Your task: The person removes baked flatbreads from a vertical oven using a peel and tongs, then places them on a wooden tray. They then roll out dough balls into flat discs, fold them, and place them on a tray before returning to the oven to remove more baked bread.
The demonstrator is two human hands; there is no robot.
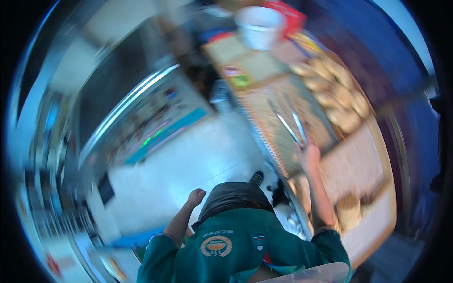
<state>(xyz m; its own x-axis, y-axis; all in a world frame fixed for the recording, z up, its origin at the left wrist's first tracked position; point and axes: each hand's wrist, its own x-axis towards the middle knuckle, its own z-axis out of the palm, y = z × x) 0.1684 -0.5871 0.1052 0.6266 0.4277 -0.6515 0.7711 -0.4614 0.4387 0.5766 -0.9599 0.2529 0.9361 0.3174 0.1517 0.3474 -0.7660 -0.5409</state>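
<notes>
My right hand (310,153) is closed around the handle end of long metal tongs (296,128). Their two arms stand apart, with nothing visible between the tips. Beneath them on the counter lies a flat brownish tray or board (264,100); motion blur hides whether the tips touch it. To the right of it is a pile of golden-brown pieces that look like bread (337,94). My left hand (197,196) hangs low at my side over the floor, its fingers curled in and nothing seen in them.
A white bucket (261,29) stands at the counter's far end beside a red object (293,18). A tan, roundish object (349,212) sits near my right forearm. On the left is a glass-fronted case (163,106). Pale floor (226,141) runs between case and counter.
</notes>
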